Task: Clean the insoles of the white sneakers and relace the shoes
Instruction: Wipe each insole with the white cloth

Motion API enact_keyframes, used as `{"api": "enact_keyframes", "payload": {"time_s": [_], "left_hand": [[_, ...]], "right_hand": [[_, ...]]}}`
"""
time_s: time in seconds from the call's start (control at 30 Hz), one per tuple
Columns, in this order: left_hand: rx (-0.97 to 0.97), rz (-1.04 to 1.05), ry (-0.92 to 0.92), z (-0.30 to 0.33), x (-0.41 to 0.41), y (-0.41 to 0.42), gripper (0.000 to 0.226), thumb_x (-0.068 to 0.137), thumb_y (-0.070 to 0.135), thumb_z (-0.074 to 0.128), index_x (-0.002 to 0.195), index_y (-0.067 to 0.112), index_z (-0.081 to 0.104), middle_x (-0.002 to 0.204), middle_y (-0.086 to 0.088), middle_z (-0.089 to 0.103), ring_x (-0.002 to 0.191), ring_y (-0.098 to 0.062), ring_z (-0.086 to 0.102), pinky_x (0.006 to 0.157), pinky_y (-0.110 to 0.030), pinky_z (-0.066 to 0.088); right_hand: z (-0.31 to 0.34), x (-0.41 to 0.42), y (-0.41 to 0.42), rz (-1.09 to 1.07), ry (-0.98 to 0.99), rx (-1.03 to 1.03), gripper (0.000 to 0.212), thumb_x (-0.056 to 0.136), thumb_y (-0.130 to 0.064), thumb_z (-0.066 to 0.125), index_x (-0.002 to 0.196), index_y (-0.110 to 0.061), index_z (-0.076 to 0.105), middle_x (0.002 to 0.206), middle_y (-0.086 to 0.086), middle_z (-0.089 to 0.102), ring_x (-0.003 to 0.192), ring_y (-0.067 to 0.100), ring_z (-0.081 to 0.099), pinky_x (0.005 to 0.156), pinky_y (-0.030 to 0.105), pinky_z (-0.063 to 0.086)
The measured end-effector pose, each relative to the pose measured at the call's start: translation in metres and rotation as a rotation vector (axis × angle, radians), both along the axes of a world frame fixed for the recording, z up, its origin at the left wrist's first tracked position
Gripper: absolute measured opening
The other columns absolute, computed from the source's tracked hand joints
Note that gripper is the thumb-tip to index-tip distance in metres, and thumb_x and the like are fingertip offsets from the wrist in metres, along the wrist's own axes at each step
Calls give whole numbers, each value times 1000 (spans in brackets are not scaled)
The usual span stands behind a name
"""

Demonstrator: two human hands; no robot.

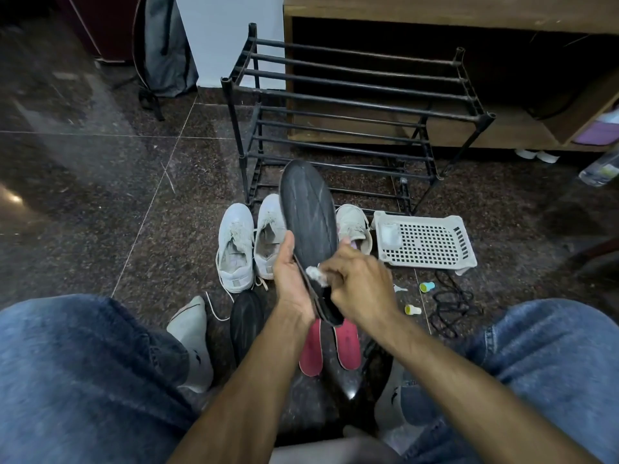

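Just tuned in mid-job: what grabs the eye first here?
The dark insole held upright at centre, gripped by the left hand while the right hand rubs a white wad on it. Behind it stand white sneakers; two red insoles lie on the floor below.

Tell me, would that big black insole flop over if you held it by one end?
Probably only slightly: the black insole stands up nearly straight above the left hand, held near its heel end. It looks thin, so likely light. The right hand rubs it with a white wipe, so it may bend under pressure.
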State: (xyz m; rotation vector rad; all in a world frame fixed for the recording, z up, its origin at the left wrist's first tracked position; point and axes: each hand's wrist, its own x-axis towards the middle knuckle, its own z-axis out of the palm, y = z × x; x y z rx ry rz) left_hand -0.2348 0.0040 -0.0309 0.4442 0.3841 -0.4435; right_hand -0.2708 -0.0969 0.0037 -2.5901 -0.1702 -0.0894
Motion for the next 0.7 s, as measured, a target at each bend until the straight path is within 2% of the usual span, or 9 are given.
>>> {"api": "enact_keyframes", "payload": {"time_s": [0.07, 0.17, 0.3, 0.37, 0.43, 0.5, 0.6, 0.63, 0.7], "left_hand": [[-4, -6, -10, 3, 1, -3, 68, 95, 54, 36, 98, -4, 74, 101, -23, 70, 88, -30, 69, 83, -40, 57], [-41, 12, -37, 1, 8, 7, 68, 95, 56, 37, 115, -2, 67, 106, -22, 70, 93, -31, 68, 82, -42, 58], [-72, 21, -38, -2, 8, 11, 71, 94, 59, 37, 110, -2, 69, 105, -21, 68, 83, -32, 68, 78, -38, 57], [-67, 7, -39, -1, 6, 6, 69, 94, 59, 35, 119, 1, 63, 105, -21, 69, 84, -32, 68, 80, -39, 56], [-41, 20, -43, 2, 6, 3, 68, 95, 57, 33, 130, 3, 56, 109, -21, 69, 94, -31, 69, 91, -41, 52], [-34, 26, -41, 2, 9, 6, 68, 93, 57, 37, 132, 4, 55, 116, -24, 66, 102, -32, 65, 99, -43, 45], [-49, 74, -67, 1, 13, 12, 66, 93, 56, 40, 112, 1, 70, 114, -21, 67, 100, -31, 66, 96, -41, 47], [-58, 79, -71, -1, 12, 12, 66, 93, 56, 39, 108, 1, 72, 111, -20, 67, 97, -30, 66, 93, -40, 50], [-33, 56, -54, 0, 8, 6, 66, 94, 56, 39, 112, 0, 68, 109, -22, 67, 91, -31, 66, 86, -39, 55]], "right_hand": [[3, 8, 3, -63, 3, -2, 21, 83, -9, 65, 92, -25, 76, 91, -8, 66, 83, 23, 63, 67, 30, 46], [4, -12, 9, -29, 14, 148, 18, 77, -7, 71, 80, -24, 76, 77, -12, 63, 69, 12, 58, 60, 25, 40], [-2, -23, 4, -26, 12, 177, 16, 76, -9, 75, 80, -24, 77, 70, -21, 57, 58, -3, 48, 57, 20, 41], [-2, -9, 1, -79, -95, 59, 19, 72, -7, 76, 81, -24, 77, 77, -13, 65, 60, 13, 61, 56, 24, 46], [-1, 1, -1, -120, -161, -21, 22, 69, -6, 76, 81, -24, 77, 79, -8, 66, 58, 25, 63, 51, 29, 46], [-2, -2, 1, -106, -153, 19, 21, 69, -6, 77, 81, -23, 77, 78, -10, 65, 55, 20, 61, 52, 25, 44], [-5, -22, 4, -71, -46, 162, 15, 76, -12, 78, 84, -25, 77, 75, -15, 62, 55, -4, 47, 56, 13, 33], [-6, -26, 4, -56, -39, 155, 16, 76, -11, 78, 84, -25, 77, 74, -15, 62, 55, -4, 47, 55, 13, 34], [-6, -19, 1, -64, -112, 68, 20, 71, -5, 76, 80, -23, 76, 75, -11, 63, 53, 12, 56, 53, 21, 42]]}}
